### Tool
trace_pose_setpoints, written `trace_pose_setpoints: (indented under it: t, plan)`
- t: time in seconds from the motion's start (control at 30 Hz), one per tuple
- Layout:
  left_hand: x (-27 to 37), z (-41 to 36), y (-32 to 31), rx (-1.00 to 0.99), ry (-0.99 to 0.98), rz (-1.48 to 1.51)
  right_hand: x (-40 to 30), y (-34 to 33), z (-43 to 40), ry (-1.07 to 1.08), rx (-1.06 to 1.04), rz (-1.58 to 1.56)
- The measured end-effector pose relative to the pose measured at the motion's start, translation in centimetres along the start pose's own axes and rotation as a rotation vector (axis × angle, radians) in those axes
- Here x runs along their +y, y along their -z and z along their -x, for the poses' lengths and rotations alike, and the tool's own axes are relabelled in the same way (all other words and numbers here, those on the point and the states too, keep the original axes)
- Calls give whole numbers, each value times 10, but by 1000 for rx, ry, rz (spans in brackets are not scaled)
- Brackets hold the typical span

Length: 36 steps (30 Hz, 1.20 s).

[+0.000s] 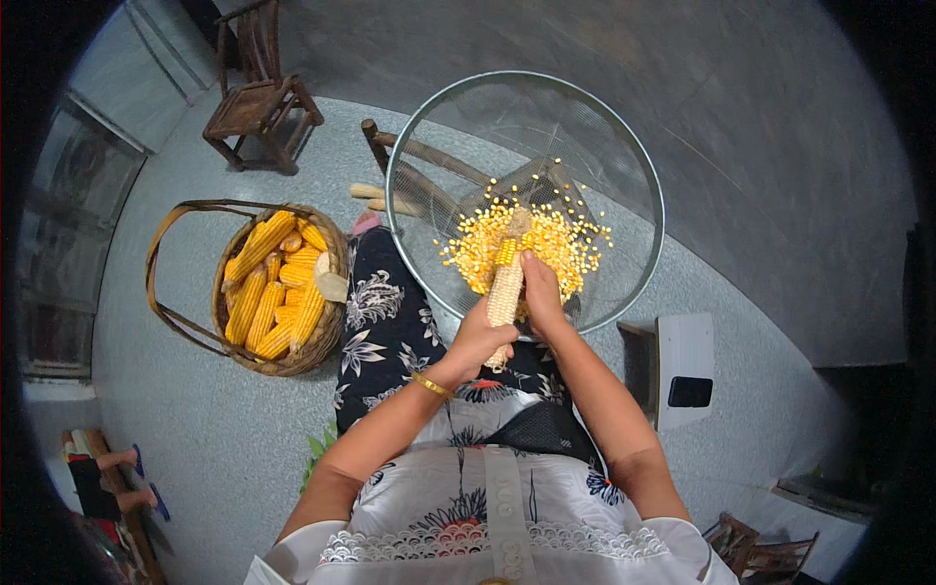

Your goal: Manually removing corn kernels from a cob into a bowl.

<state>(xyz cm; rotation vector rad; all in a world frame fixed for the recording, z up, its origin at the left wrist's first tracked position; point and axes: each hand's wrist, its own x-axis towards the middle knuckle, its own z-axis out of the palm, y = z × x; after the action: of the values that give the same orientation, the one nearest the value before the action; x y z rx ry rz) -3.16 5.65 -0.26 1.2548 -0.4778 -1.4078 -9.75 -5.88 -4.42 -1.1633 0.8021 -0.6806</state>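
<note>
A corn cob (503, 296), mostly bare with a patch of yellow kernels near its far end, is held at a slant over a round wire-mesh sieve (512, 117). My left hand (479, 338) wraps around the cob's near part. On its right side, my right hand (542, 292) grips it, thumb against the edge of the remaining kernels. Loose corn kernels (468, 252) lie heaped on the mesh beneath, with some scattered around the pile. The near rim of the sieve rests at my lap. My right fingers are partly hidden behind the cob.
To the left stands a woven basket (338, 248) of yellow corn ears (248, 303). Beneath the sieve is a wooden chair (376, 142); stripped cobs (369, 191) lie nearby. A phone (689, 392) sits on a stool (684, 336) at right. Another person's legs (121, 479) show lower left.
</note>
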Motion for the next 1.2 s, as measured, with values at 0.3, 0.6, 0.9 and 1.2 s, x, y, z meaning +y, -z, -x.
trace_pose_setpoints:
  t: [0.3, 0.6, 0.9, 1.2]
  plan:
    - [-12, -7, 6, 335, -428, -686, -35, -32, 9, -167, 78, -134]
    - [0, 2, -4, 261, -176, -411, -32, -29, 3, 78, 199, 608]
    - [3, -2, -8, 243, -114, -233, -11, -23, -14, -80, 275, 71]
    - [4, 1, -11, 272, -168, -448, -22, -23, -15, -129, 100, -52]
